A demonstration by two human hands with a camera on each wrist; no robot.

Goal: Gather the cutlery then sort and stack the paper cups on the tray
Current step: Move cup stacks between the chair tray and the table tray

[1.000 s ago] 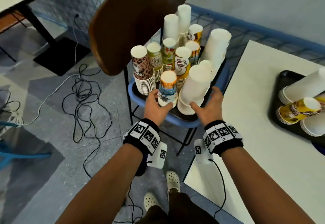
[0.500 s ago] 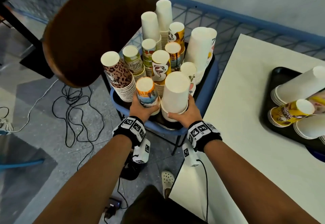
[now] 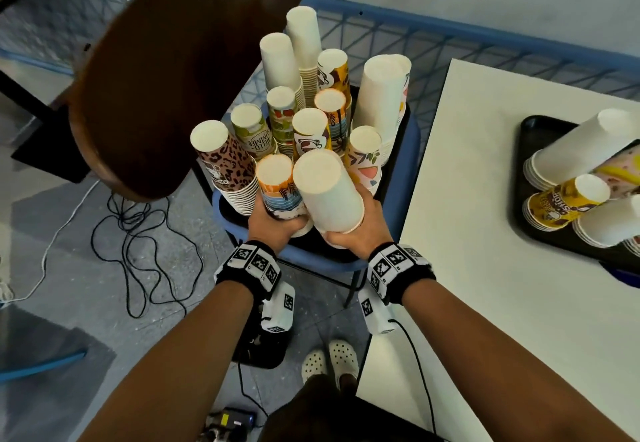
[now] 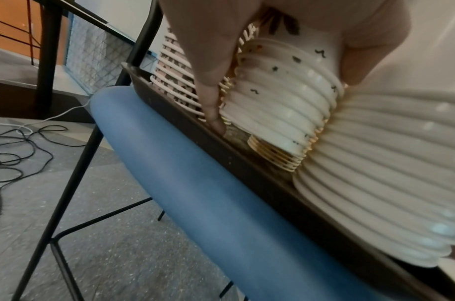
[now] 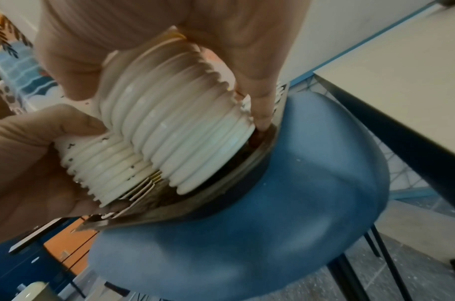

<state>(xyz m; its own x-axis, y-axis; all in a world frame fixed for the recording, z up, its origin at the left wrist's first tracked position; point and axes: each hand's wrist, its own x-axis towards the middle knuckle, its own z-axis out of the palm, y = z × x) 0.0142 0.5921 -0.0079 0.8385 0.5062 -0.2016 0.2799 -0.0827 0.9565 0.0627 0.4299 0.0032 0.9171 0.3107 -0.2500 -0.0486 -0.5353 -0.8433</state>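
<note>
Left hand (image 3: pixel 273 225) fingers (image 4: pixel 208 61) curled around patterned cup stack (image 3: pixel 278 185); right hand (image 3: pixel 360 230) fingers (image 5: pixel 257 85) gripping white cup stack (image 3: pixel 327 192). Both stacks at near edge of tray (image 4: pixel 246 169) on blue chair (image 3: pixel 412 136).

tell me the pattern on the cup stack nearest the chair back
Brown leopard-print paper cup stack, clearest in the head view.

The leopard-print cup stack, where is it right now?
In the head view, the leopard-print cup stack stands at the left edge of the tray on the blue chair seat, beside the left hand.
</note>
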